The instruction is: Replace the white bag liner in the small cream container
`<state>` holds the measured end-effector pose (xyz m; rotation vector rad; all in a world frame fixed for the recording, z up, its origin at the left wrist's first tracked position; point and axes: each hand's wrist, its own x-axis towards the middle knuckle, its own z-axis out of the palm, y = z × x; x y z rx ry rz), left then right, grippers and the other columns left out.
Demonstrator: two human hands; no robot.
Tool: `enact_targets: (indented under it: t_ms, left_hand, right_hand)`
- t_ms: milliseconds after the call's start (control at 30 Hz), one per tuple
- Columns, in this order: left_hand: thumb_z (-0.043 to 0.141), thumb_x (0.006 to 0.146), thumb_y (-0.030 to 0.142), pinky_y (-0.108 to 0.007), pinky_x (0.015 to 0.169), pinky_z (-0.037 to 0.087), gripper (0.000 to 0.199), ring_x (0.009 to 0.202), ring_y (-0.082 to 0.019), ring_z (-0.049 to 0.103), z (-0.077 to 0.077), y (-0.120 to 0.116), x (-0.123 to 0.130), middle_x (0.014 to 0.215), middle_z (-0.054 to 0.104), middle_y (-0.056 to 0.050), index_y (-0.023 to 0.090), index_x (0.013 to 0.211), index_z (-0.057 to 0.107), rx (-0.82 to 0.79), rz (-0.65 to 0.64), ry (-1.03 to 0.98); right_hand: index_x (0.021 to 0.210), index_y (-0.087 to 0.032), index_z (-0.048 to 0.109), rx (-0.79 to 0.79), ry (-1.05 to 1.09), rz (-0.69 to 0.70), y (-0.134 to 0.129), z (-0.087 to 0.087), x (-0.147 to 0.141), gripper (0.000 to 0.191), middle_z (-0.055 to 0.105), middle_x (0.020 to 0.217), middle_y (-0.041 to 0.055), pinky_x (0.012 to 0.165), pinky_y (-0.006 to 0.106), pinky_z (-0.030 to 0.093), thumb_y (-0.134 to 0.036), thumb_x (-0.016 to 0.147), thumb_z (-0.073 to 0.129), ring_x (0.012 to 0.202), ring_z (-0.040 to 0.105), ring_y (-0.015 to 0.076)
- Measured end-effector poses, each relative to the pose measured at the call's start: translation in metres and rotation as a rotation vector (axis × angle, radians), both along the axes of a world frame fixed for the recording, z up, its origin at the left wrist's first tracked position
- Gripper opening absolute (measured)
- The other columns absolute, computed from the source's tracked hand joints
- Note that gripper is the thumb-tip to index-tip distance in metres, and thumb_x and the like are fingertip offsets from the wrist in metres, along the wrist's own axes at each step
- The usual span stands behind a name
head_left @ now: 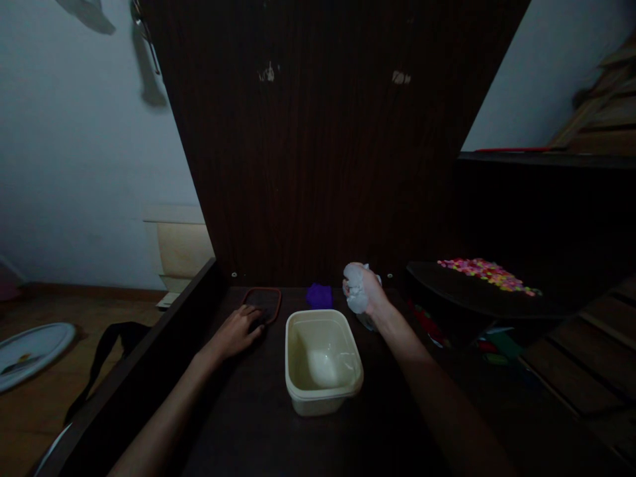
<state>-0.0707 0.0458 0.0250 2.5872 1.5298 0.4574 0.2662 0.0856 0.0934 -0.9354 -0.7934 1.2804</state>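
Note:
My right hand (366, 290) is wrapped round a crumpled whitish-grey cloth or bag (356, 286) at the back right of the dark desk. To the left, my left hand (240, 330) lies on the desk with fingers loosely spread, touching or beside the near edge of a reddish-brown rounded frame (279, 306). Between the two arms stands a cream plastic tub (325, 395), open at the top, with no solid contents visible. Behind the tub lies a small purple cloth-like item (319, 296). More greyish material shows below my right hand.
A tall dark wooden panel (318, 146) rises behind the desk. A raised ledge (149, 358) runs along the left side. At right, a dark shelf (437, 289) bears many small colourful pieces (487, 273), with red and green items beneath it.

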Motion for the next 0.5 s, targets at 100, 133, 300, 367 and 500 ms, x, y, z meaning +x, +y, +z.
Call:
enact_targets:
  t_ms: [100, 133, 300, 367, 500]
  left_hand:
    - [0.055, 0.093, 0.026, -0.046, 0.104, 0.05, 0.03, 0.117, -0.031, 0.065, -0.007, -0.004, -0.001, 0.121, 0.07, -0.016, 0.018, 0.116, 0.072, -0.034, 0.012, 0.028]
    - [0.054, 0.093, 0.024, -0.046, 0.103, 0.05, 0.029, 0.115, -0.032, 0.065, -0.007, -0.005, -0.002, 0.119, 0.07, -0.016, 0.017, 0.115, 0.072, -0.045, 0.015, 0.038]
    - [0.046, 0.097, 0.018, -0.043, 0.096, 0.052, 0.028, 0.109, -0.03, 0.066, -0.002, -0.016, -0.004, 0.115, 0.069, -0.016, 0.016, 0.106, 0.073, -0.111, 0.004, 0.07]
    - [0.044, 0.098, 0.019, -0.038, 0.091, 0.054, 0.029, 0.103, -0.027, 0.068, 0.001, -0.025, -0.006, 0.11, 0.07, -0.014, 0.017, 0.102, 0.073, -0.146, -0.016, 0.075]
    - [0.051, 0.093, 0.02, -0.033, 0.088, 0.054, 0.023, 0.1, -0.024, 0.07, 0.006, -0.046, -0.014, 0.109, 0.072, -0.01, 0.022, 0.098, 0.073, -0.252, -0.05, 0.041]
  right_hand:
    - [0.095, -0.015, 0.062, -0.066, -0.006, -0.018, 0.004, -0.013, 0.0, 0.022, 0.053, 0.064, -0.0071, 0.042, 0.018, 0.039, -0.037, 0.1, 0.059, 0.045, 0.045, 0.006]
    - [0.098, -0.015, 0.062, -0.08, -0.008, -0.017, 0.006, -0.017, 0.0, 0.021, 0.054, 0.067, -0.0065, 0.043, 0.018, 0.04, -0.036, 0.101, 0.058, 0.047, 0.046, 0.0058]
    - [0.099, -0.014, 0.063, -0.095, -0.007, 0.04, 0.011, -0.035, 0.001, 0.02, 0.059, 0.075, -0.0039, 0.048, 0.019, 0.045, -0.033, 0.1, 0.06, 0.053, 0.051, 0.0067]
    - [0.098, -0.014, 0.063, -0.078, 0.001, 0.063, 0.013, -0.042, -0.001, 0.02, 0.061, 0.078, -0.0028, 0.05, 0.02, 0.048, -0.034, 0.1, 0.061, 0.056, 0.054, 0.0075]
    - [0.092, -0.015, 0.064, 0.027, 0.031, 0.082, 0.019, -0.048, -0.004, 0.023, 0.064, 0.081, -0.0008, 0.061, 0.026, 0.054, -0.036, 0.099, 0.062, 0.065, 0.061, 0.011]
